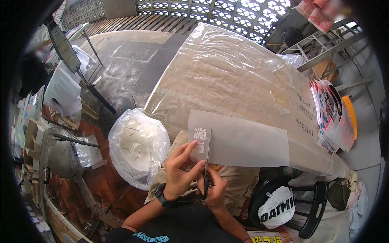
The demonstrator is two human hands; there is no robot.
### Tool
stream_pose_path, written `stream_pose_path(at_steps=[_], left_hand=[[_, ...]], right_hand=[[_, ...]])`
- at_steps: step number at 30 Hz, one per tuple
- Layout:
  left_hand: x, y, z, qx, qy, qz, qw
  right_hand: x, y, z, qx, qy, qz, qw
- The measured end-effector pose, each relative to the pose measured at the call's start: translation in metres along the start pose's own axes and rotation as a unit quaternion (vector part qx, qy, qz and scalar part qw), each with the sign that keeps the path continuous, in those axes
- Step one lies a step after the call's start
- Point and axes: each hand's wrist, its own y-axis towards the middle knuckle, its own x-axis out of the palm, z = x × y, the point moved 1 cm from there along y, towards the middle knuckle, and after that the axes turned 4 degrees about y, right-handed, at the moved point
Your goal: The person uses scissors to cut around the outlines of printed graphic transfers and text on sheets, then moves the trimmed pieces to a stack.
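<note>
A pale translucent sheet [247,139] lies over the near edge of the plastic-covered table, with white lettering near its left end. My left hand [182,168] pinches that left end, fingers on top beside the lettering. In my right hand [215,187] is a pair of scissors [208,156] with dark handles. Their blades point away from me, across the sheet just right of the lettering. How far the blades are apart I cannot tell. Both hands are close together above my lap.
The large table [227,77] wears clear plastic. Left of my legs stands a plastic-lined bin [139,146] holding pale scraps. Printed sheets [330,117] are stacked at the table's right end. A black chair [314,210] is at the lower right; a metal ladder [324,52] stands far right.
</note>
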Motion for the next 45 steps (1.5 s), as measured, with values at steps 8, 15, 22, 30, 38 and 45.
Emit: stream_pose_path(at_steps=[8, 15, 22, 30, 38, 45], left_hand=[[-0.001, 0.0, 0.005, 0.009, 0.027, -0.025, 0.999], [-0.001, 0.005, 0.01, -0.001, 0.025, -0.023, 0.999], [-0.003, 0.009, 0.023, -0.007, 0.023, -0.04, 0.999], [-0.004, 0.019, 0.031, -0.031, -0.006, -0.046, 0.998], [-0.004, 0.042, 0.047, -0.048, -0.036, -0.022, 0.998], [-0.008, 0.043, 0.055, -0.048, -0.029, -0.014, 0.998]], right_hand=[[-0.003, 0.013, -0.002, -0.025, -0.024, 0.011, 0.999], [-0.004, 0.019, 0.001, -0.008, 0.004, 0.012, 1.0], [-0.003, 0.031, -0.009, 0.003, 0.029, 0.026, 0.999], [-0.004, 0.045, -0.004, -0.022, 0.042, 0.021, 0.999], [-0.006, 0.073, -0.027, -0.017, 0.03, 0.006, 0.999], [-0.005, 0.08, -0.035, 0.004, 0.036, 0.001, 0.999]])
